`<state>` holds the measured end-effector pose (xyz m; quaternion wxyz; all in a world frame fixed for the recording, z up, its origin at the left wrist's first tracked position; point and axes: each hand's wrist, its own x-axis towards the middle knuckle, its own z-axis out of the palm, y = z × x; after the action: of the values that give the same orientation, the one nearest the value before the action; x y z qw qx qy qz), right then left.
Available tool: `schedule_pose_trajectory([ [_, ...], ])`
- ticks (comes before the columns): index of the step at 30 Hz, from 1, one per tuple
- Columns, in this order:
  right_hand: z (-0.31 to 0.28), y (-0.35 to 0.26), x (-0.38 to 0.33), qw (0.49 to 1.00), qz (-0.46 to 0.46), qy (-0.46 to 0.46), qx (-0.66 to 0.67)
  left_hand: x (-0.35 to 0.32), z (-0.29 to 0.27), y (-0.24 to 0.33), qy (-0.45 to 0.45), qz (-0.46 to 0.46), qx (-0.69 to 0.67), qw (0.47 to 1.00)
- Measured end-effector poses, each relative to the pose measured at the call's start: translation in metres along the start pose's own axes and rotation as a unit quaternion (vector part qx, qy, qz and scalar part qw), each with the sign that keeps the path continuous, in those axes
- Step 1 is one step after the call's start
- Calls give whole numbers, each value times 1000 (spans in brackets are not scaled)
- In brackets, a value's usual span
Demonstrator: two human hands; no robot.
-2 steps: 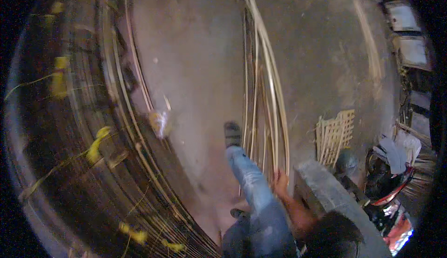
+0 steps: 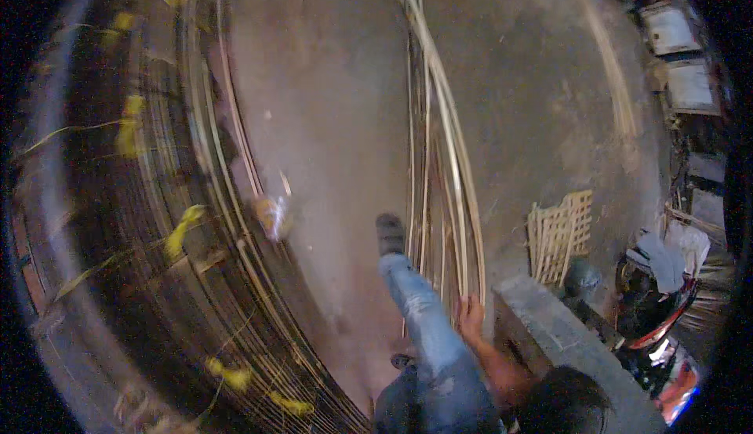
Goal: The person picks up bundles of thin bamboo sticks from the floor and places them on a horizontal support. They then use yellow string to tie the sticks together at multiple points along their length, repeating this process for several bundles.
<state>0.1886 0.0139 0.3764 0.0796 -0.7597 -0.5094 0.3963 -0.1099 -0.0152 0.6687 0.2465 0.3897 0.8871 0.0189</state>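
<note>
So down at the bottom edge there's a dark head of hair [image 2: 566, 399] and a leg in blue jeans [image 2: 427, 332] stretched forward, ending in a dark shoe [image 2: 390, 234] on the floor [image 2: 337, 120]. The right hand [image 2: 471, 312] sits just beside that knee, fingers resting on the near ends of the cane strips [image 2: 439, 159]. It's too blurry to tell if it's actually gripping them or just lying flat on top. Can't see the left hand anywhere.

Just right of the hand is a grey concrete block [image 2: 549, 328], and past that a small woven lattice panel [image 2: 561, 234] standing on the floor. A red and black motorbike [image 2: 655, 324] is parked at the far right edge.

The strips run in a long loose bundle from the hand straight away up the floor. Off to the left is a big curved stack of dark slats [image 2: 157, 222] with yellow ties [image 2: 182, 230], and a small orange wrapper [image 2: 271, 214] lies right at its edge.
</note>
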Motion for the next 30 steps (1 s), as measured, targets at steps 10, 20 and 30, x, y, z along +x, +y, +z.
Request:
schedule_pose_trajectory([
  [10, -252, -370, -74, 910, -290, 44, 294, -317, 183, 97, -150, 100, -380, 907],
  [20, -395, -348, -518, 521, -832, 78, 174, -278, -61, 48, 163, 159, -450, 863],
  [30, -205, -198, -426, 727, -642, -230, -76, -502, -145, -145, 298, -47, -316, 899],
])
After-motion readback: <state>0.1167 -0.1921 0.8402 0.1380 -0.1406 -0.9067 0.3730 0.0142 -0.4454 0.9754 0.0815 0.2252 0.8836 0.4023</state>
